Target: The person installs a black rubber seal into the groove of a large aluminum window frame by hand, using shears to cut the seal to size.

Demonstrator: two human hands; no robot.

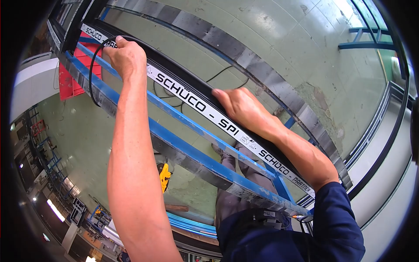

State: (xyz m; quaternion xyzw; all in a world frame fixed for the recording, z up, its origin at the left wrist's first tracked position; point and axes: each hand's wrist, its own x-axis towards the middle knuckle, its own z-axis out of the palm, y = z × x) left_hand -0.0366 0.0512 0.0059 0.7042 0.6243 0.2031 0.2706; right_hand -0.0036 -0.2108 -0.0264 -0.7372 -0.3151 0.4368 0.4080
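Observation:
A dark aluminium frame profile (192, 83) runs diagonally in front of me, its side covered by white "SCHÜCO" film (192, 99). My left hand (127, 54) is closed at the upper left of the profile, thumb and fingers pinching a thin black rubber strip (91, 72). The strip loops out from that hand and hangs down beside the blue rail. Farther right, my right hand (242, 107) presses on the profile's dark edge with its fingers curled in. It is slightly blurred, and what lies under its fingertips is hidden.
Blue metal stand rails (174, 135) support the profile, with a grey-padded rail (235, 48) beyond it. A red panel (70, 83) is at the left. A yellow object (164, 177) and black cords (218, 75) lie on the green floor. White panels (388, 183) stand at the right.

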